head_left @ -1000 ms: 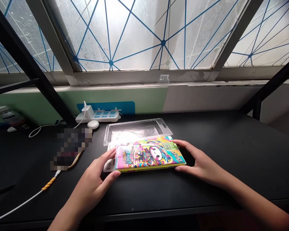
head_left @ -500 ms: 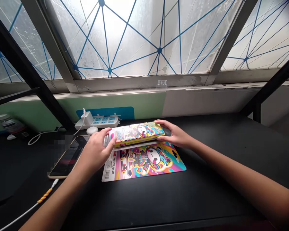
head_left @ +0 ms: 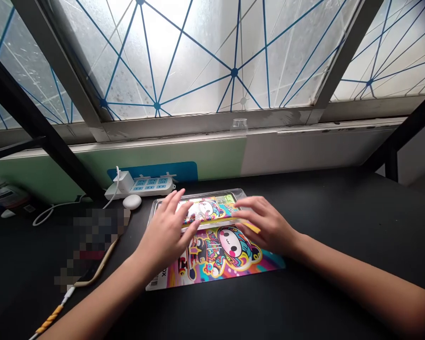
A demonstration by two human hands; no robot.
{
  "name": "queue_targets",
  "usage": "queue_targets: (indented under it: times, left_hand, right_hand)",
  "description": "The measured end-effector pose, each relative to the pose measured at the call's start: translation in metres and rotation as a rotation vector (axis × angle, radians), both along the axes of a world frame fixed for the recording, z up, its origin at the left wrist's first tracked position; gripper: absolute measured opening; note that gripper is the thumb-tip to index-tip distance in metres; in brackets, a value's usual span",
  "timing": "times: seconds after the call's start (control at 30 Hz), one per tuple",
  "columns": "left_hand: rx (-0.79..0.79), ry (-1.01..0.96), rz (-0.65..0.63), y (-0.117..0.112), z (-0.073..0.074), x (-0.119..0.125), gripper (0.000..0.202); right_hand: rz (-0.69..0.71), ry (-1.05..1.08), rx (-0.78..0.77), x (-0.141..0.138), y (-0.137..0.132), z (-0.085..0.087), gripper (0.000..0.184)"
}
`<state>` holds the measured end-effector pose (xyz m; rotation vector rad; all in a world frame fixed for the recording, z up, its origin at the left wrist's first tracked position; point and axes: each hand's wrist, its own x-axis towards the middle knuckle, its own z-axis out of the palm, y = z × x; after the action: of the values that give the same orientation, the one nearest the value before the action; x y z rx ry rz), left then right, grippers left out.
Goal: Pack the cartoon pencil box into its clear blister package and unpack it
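Note:
A colourful pencil box [head_left: 212, 208] with a cartoon character on its lid lies in a clear plastic tray [head_left: 239, 192] on the desk. Below the tray extends a bright printed backing card [head_left: 212, 262] with a larger picture of the same character. My left hand [head_left: 166, 231] hovers over the box's left end, fingers spread, hiding that end and part of the card. Over the right end is my right hand [head_left: 271, 225], its fingers apart and slightly bent. Whether the fingertips touch the box is hard to tell.
A phone [head_left: 95, 264], partly pixelated, lies on the left with a charging cable [head_left: 49, 318]. Behind it are a small white round case [head_left: 132, 202] and a power strip [head_left: 152, 185]. A bottle [head_left: 9, 196] lies far left. Black shelf posts [head_left: 46, 137] flank the black desk [head_left: 340, 212].
The pencil box, held raised and tilted between both hands, has gone down into the clear tray. Both hands have let go, their fingers spreading above it. The view has shifted slightly.

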<state>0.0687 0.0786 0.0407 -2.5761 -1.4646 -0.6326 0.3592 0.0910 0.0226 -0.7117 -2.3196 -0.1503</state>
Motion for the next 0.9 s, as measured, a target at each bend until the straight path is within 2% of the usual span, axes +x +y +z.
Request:
queue_targets:
  times: [0.07,0.13,0.23,0.3,0.4,0.5,0.67,0.9]
  left_hand:
    - [-0.029,0.041,0.004,0.005,-0.001,0.009,0.052]
    - [-0.055,0.084,0.011,0.008,-0.006,0.012,0.056]
    - [-0.055,0.139,0.009,0.009,-0.017,0.005,0.060]
    - [-0.050,0.160,0.010,0.010,-0.020,-0.002,0.060]
    - [-0.078,0.176,0.018,0.012,-0.018,-0.010,0.059]
    - [-0.103,0.166,0.025,0.015,-0.016,-0.013,0.061]
    - [-0.090,0.115,0.023,0.017,-0.017,-0.013,0.059]
    - [-0.098,0.111,0.039,0.019,-0.018,-0.012,0.059]
  right_hand:
    - [0.133,-0.069,-0.011,-0.008,-0.013,0.002,0.018]
    - [0.226,-0.178,-0.161,-0.019,-0.026,0.002,0.024]
    - [0.238,-0.296,-0.465,-0.029,-0.038,0.001,0.061]
    - [0.223,-0.340,-0.603,-0.030,-0.040,0.001,0.087]
    - [0.214,-0.359,-0.698,-0.026,-0.037,0.004,0.099]
    - [0.205,-0.360,-0.705,-0.024,-0.037,0.009,0.095]
    - [0.099,-0.285,-0.655,-0.028,-0.037,0.008,0.054]
    - [-0.191,-0.290,-0.498,-0.033,-0.036,-0.001,0.047]
